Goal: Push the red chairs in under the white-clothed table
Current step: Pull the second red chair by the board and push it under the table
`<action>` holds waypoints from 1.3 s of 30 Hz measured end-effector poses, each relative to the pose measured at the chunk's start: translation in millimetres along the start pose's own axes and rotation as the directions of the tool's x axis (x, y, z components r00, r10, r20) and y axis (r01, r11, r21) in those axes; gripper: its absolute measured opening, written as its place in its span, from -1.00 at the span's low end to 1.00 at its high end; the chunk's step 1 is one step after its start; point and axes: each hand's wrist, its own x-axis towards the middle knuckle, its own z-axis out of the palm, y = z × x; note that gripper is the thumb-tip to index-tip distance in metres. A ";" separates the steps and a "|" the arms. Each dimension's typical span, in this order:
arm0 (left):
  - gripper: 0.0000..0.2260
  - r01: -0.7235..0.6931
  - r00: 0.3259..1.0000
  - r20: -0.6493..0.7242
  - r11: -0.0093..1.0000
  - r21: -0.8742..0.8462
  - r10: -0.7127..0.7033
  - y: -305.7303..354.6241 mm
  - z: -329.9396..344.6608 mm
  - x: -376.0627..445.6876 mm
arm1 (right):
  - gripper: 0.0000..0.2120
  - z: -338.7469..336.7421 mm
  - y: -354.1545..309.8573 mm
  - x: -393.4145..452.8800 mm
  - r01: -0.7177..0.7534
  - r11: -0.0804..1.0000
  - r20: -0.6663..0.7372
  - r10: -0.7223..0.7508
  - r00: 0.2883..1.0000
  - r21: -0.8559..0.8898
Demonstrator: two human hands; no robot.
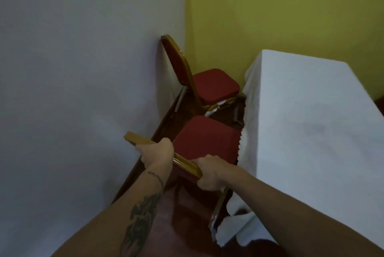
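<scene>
The near red chair (pixel 205 136) has a gold frame, and its seat faces the white-clothed table (pixel 307 123) on the right. My left hand (pixel 155 152) and my right hand (pixel 209 173) both grip the gold top rail of its backrest. Its seat edge touches the hanging cloth. A second red chair (pixel 214 84) stands farther back in the corner, its backrest close to the white wall and its seat just short of the table's end.
A white wall (pixel 83 69) runs along the left, close behind both chairs. A yellow-green wall (pixel 280 7) closes the far side. Dark reddish floor (pixel 187 215) shows in the narrow strip between wall and table. The tablecloth bunches on the floor near my right arm.
</scene>
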 end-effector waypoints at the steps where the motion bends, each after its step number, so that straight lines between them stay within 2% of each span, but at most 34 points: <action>1: -0.37 -0.003 1.000 0.009 1.000 0.001 0.003 -0.7 1.7 -2.6 | -0.57 -1.3 3.0 -2.0 -0.005 1.000 -0.002 0.005 1.000 0.002; 8: -0.36 -0.022 1.000 0.017 0.999 0.023 0.021 -21.6 -0.3 -18.5 | -0.55 16.9 11.7 -14.5 0.002 0.999 -0.007 -0.002 1.000 -0.038; 13: -0.39 -0.072 0.990 0.124 0.996 0.059 0.064 -23.8 -2.7 -16.7 | -0.57 27.4 14.7 -17.1 -0.022 0.999 -0.012 0.021 1.000 -0.023; 16: -0.43 -0.116 0.972 0.216 0.989 0.091 0.094 -20.9 -1.2 -10.2 | -0.54 31.5 9.6 -17.3 -0.082 0.997 -0.042 0.082 0.996 -0.003; 19: -0.46 -0.169 0.943 0.308 0.977 0.129 0.122 -9.2 4.2 4.8 | -0.61 33.5 0.0 -10.7 -0.162 0.984 -0.089 0.169 0.982 0.080; 22: -0.44 -0.213 0.906 0.407 0.958 0.192 0.120 5.1 8.4 25.2 | -0.60 35.5 -17.7 -0.9 -0.243 0.961 -0.157 0.262 0.952 0.131; 28: -0.43 -0.333 0.828 0.548 0.890 0.311 0.119 36.3 19.0 75.4 | -0.39 39.8 -67.6 23.6 -0.398 0.871 -0.259 0.471 0.843 0.287; 32: -0.41 -0.396 0.785 0.609 0.848 0.351 0.114 51.8 26.9 95.3 | -0.35 36.4 -90.3 42.3 -0.467 0.784 -0.235 0.585 0.777 0.408; 35: -0.44 -0.452 0.736 0.667 0.816 0.359 0.114 60.2 34.8 107.2 | -0.34 30.6 -98.8 53.5 -0.499 0.750 -0.239 0.630 0.739 0.434; 39: -0.42 -0.491 0.699 0.707 0.791 0.366 0.108 74.4 48.8 123.5 | -0.35 23.3 -103.5 69.4 -0.506 0.727 -0.241 0.654 0.717 0.464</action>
